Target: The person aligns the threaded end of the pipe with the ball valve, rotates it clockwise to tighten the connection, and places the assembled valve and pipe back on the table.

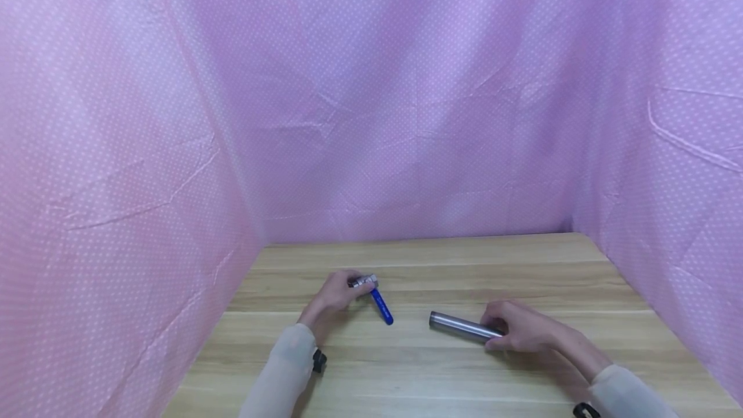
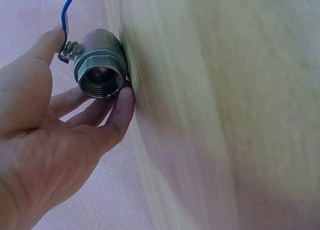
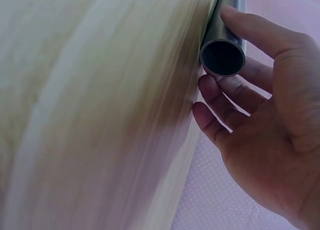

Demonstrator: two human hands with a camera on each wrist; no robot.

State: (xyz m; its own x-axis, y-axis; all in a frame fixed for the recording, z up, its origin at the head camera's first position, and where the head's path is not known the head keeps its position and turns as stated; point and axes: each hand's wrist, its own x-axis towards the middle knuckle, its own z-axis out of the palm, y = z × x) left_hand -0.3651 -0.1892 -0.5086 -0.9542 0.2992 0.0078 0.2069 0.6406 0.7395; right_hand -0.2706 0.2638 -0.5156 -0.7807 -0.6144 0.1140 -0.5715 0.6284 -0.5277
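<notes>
At the left of the table, my left hand holds a metal ball valve. Its flat blue lever slants down to the right. In the left wrist view the thumb lies at the lever's base, and fingers curl beneath the valve body; its threaded opening faces the camera. To the right, my right hand grips one end of a grey steel pipe, whose other end points left toward the valve. The right wrist view shows the pipe between thumb and fingers, close against the table, its hollow end toward the camera.
Both hands work over a light wood-grain table. Pink dotted cloth hangs behind it and along the left and right sides. A gap of bare wood lies between the lever and the pipe's left end.
</notes>
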